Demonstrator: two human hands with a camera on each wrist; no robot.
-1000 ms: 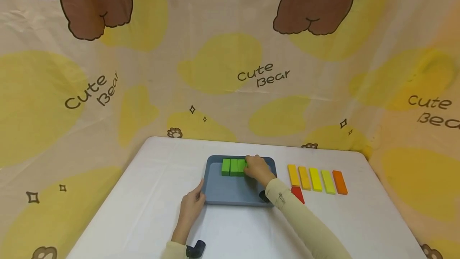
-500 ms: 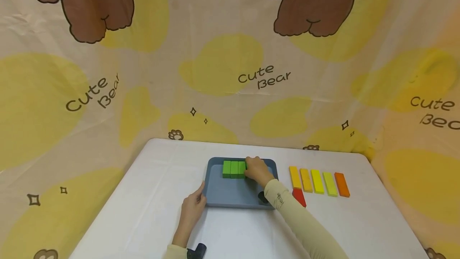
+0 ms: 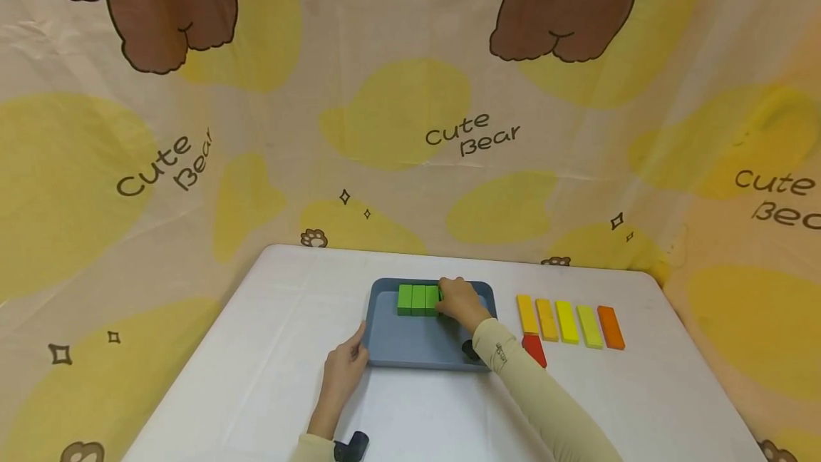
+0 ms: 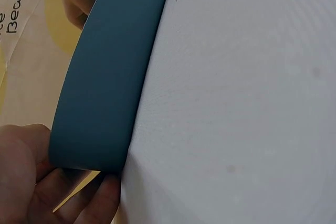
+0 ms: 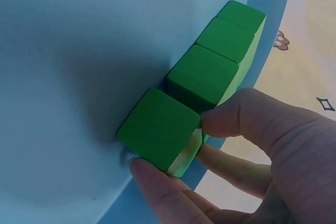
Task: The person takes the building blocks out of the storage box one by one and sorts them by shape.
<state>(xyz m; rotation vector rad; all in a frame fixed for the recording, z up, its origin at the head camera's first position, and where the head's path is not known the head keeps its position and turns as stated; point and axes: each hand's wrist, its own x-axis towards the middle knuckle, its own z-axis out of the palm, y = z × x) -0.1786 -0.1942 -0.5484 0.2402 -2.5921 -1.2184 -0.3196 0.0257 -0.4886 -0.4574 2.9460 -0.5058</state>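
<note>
A blue-grey tray [image 3: 410, 342] lies on the white table, and three green blocks [image 3: 419, 300] stand side by side along its far wall. My left hand [image 3: 344, 369] grips the tray's near left side, its fingers curled at the wall, as the left wrist view shows at close range. Over the row's right end is my right hand [image 3: 460, 304]. In the right wrist view its thumb and fingers pinch another green block [image 5: 157, 129], which sits slightly askew beside the nearest block [image 5: 205, 74] of the row. From the head view the hand mostly covers the pinched block.
Right of the tray, yellow and orange-yellow blocks [image 3: 527, 316], a lime block [image 3: 589, 326] and an orange block [image 3: 611, 327] lie in a row. A red block [image 3: 534, 351] lies below them, partly behind the right sleeve [image 3: 532, 383]. A printed cloth backdrop [image 3: 385, 227] rises behind the table.
The small gap after the leftmost green block has closed, so the three now stand together. Both hands stay nearly in place; the view shifts slightly.
</note>
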